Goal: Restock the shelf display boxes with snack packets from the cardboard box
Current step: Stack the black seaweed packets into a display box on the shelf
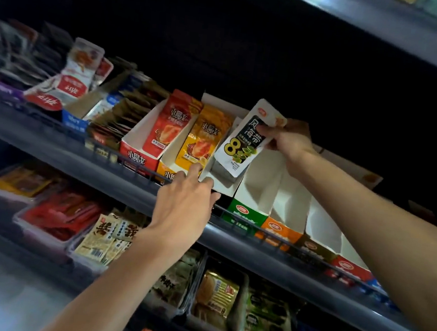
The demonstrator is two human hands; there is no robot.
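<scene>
Snack packet point(244, 143): white-and-black pouch with green printing, hanging tilted over the open white display box point(223, 188), its lower end dipping into the box's mouth.
Right hand point(286, 140): reaching in from the right and pinching the packet's upper end between thumb and curled fingers.
Left hand point(184, 202): reaching up to the front left corner of the white display box, index finger stretching out toward the neighbouring yellow box, thumb touching the front edge; whether it is actually gripping the cardboard cannot be told.
White display box: sitting on the middle shelf point(231, 238), behind its wire rail, between the yellow display box point(170, 160) and the green-fronted box point(245, 211).
Yellow display box: standing just left, carrying upright yellow packets.
Red display box point(137, 154): standing left again, carrying upright red packets.
Green-fronted box: standing just right, with an orange-fronted box point(278, 229) touching its far side; their white inner walls are showing.
Lower shelf point(332, 298): carrying trays of flat packets, blurred.
</scene>
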